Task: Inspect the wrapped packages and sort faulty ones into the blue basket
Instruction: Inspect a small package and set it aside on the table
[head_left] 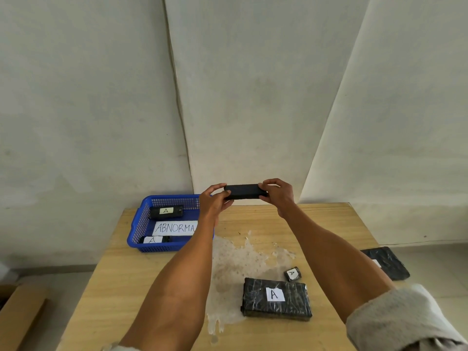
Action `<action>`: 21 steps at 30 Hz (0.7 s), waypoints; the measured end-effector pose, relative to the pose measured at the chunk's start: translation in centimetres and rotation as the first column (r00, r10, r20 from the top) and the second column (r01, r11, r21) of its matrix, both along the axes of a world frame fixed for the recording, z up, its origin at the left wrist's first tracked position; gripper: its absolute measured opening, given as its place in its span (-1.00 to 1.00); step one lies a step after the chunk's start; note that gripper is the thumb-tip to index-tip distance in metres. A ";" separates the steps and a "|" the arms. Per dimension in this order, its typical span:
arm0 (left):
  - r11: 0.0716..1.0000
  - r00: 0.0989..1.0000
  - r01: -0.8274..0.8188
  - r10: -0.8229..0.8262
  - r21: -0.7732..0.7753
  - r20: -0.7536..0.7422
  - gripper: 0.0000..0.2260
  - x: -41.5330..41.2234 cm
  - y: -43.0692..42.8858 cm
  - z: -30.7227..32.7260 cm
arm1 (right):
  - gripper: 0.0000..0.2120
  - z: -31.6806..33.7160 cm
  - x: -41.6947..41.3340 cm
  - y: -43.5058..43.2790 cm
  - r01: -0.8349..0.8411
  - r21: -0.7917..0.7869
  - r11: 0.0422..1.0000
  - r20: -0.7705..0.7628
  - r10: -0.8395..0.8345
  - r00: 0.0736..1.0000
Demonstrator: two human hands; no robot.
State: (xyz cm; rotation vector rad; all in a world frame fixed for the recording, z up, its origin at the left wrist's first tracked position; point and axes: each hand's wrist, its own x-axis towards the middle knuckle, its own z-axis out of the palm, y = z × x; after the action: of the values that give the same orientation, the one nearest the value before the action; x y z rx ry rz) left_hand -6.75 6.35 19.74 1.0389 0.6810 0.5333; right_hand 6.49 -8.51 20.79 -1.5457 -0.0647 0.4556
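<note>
A black wrapped package [244, 191] is held up above the far edge of the table, lying level between both hands. My left hand [214, 201] pinches its left end and my right hand [277, 195] pinches its right end. The blue basket [141, 224] stands at the table's far left, with a paper sign reading ABNORMA and two black packages with "A" labels [166, 211] [153, 239] inside. On the near right of the table lie a large black package labelled "A" [276, 298] and a small black one labelled "A" [293, 273].
The wooden table [162, 274] has a pale worn patch in its middle. Another black package [387, 262] lies on the floor beyond the table's right edge. A white wall stands close behind. A cardboard box [17, 315] sits at the lower left.
</note>
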 end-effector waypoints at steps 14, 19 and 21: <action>0.989 0.985 -0.136 0.141 0.056 -0.102 -0.70 1.4 0.3 0.4 | -0.56 -0.4 -0.1 -1.0 -0.172 0.003 0.985 0.109 0.170 0.979; 0.997 0.996 -0.039 0.034 -0.060 -0.085 -0.76 1.7 0.7 0.0 | -0.68 -1.0 0.5 -1.2 -0.150 -0.003 0.989 0.143 0.149 0.979; 0.998 0.998 -0.028 0.024 -0.064 -0.064 -0.82 1.8 0.6 -0.2 | -0.80 -1.2 0.7 -0.9 -0.108 0.024 0.994 0.076 0.106 0.991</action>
State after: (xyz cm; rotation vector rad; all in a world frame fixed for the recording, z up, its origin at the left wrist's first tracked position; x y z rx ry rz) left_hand -4.98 6.93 19.57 0.9907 0.7638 0.4995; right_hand 7.18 -9.46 19.54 -1.5365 -0.2115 0.4799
